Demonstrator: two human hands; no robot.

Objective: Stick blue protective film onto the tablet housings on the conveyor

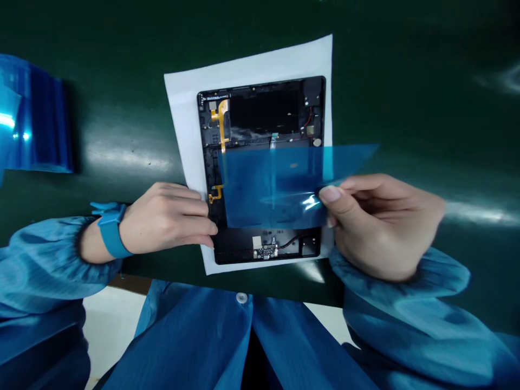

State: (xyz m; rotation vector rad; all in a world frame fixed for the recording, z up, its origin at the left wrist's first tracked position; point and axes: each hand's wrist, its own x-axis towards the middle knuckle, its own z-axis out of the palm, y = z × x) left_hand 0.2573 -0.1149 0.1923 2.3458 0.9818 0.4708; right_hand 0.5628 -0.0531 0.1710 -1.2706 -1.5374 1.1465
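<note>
In the head view, I see the person's right hand (pixel 377 227) with thumb and forefinger pinched on a sheet of blue film (pixel 260 184). The film spreads leftward from that hand over the lower half of an open tablet casing (pixel 264 111), one corner jutting out above the hand; I can't tell whether it touches the casing beneath.

The left hand (pixel 166 216) has its fingers close together, their tips at the casing's near left edge; whether they grip it I can't tell. Just ahead of those fingertips runs an orange ribbon cable (pixel 221 127). Between the hands, a white sheet (pixel 182 108) lies under the casing on the dark green surface (pixel 406 81). Well beyond the left hand, farther left, sits curled blue plastic (pixel 44 119).
</note>
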